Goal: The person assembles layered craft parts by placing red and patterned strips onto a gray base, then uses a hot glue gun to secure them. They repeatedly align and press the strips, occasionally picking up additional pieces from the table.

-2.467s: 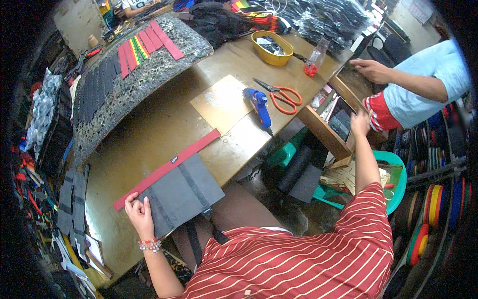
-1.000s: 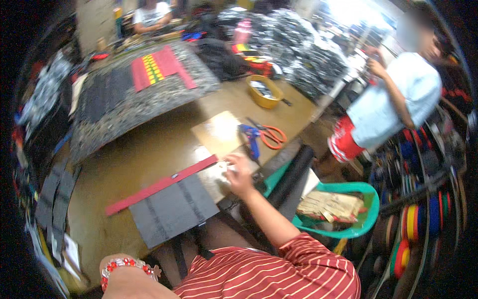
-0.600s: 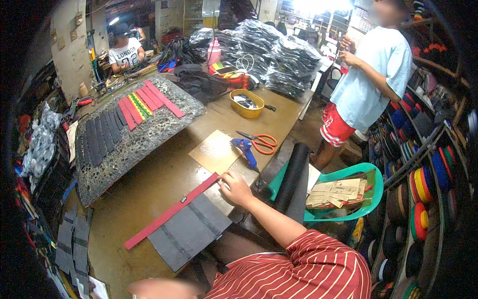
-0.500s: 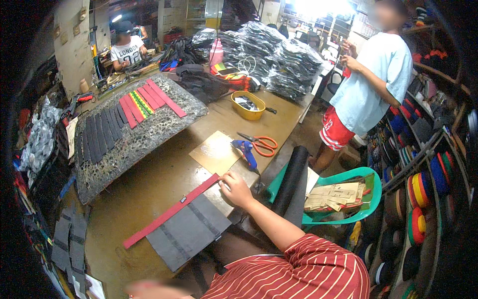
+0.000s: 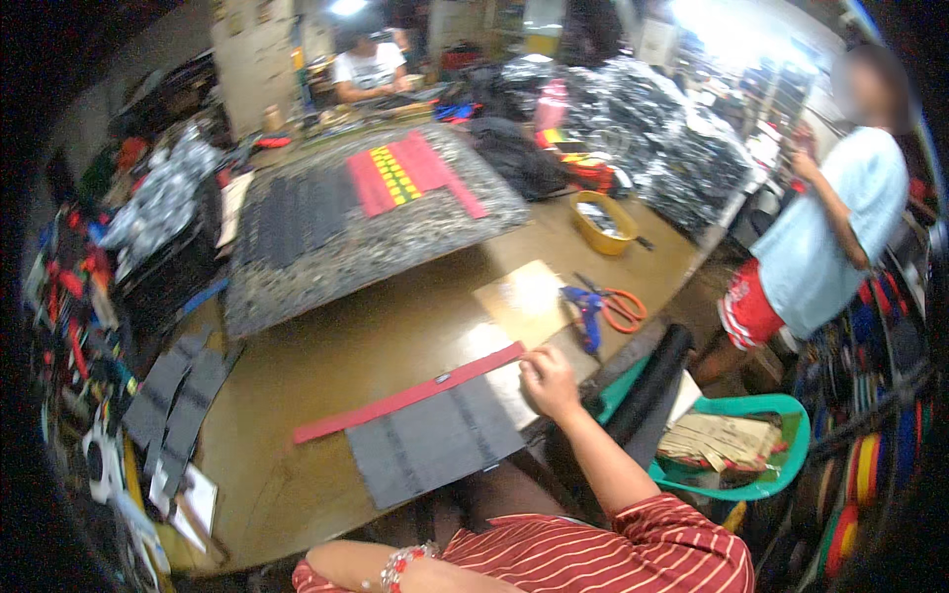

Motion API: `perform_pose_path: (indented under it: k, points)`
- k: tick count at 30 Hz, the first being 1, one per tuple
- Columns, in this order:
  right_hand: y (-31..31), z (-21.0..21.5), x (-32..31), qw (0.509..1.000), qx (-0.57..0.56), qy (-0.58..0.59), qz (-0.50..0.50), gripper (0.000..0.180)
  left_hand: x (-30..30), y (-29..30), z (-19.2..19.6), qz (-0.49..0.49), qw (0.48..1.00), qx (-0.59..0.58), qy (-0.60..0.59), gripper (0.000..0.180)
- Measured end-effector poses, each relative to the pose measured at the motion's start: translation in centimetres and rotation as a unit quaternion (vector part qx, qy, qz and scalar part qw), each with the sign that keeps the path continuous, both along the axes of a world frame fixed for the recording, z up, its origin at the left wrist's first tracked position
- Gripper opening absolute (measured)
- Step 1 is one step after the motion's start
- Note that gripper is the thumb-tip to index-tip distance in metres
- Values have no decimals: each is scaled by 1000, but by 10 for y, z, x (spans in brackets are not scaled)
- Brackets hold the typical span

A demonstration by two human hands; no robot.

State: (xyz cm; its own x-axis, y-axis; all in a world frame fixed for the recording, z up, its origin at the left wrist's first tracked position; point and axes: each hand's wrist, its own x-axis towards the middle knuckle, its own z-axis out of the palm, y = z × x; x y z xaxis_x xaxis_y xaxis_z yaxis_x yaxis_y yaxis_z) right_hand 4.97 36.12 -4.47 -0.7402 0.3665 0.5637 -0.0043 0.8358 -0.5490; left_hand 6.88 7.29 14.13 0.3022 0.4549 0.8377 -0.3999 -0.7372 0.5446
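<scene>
A long red strip lies slantwise on the brown worktable, along the upper edge of a dark grey fabric panel. My right hand sits at the strip's right end, its fingers curled onto it. Of my left arm only the wrist with a beaded bracelet shows at the lower edge; the hand itself is hidden.
A tan card sheet, a blue tool, orange-handled scissors and a yellow bowl lie beyond my right hand. A speckled mat carries dark and red strips. A green basket and a standing person are at the right.
My right hand came from the far right onto the red strip's right end. My left hand left the strip's left end and dropped to the lower edge. The view swung.
</scene>
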Motion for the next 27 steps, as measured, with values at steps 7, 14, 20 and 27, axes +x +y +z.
perform_pose_path:
  k: [7, 14, 20, 27]
  points:
    - [-4, 12, 0, 1000, -4, 4, 2, 11, 39, 17, -6, -79, 995, 38, -39, 41]
    - [-14, 123, -84, 981, 109, 146, 60, 3, -2, -13, -97, 347, 862, -349, 121, 40]
    - [-59, 156, -276, 934, 356, -36, -6, 12, 20, -44, -159, 327, 794, -444, -256, 33]
    - [-63, 141, -356, 960, 192, -142, -150, 20, 19, -103, -161, 446, 686, -524, -237, 27]
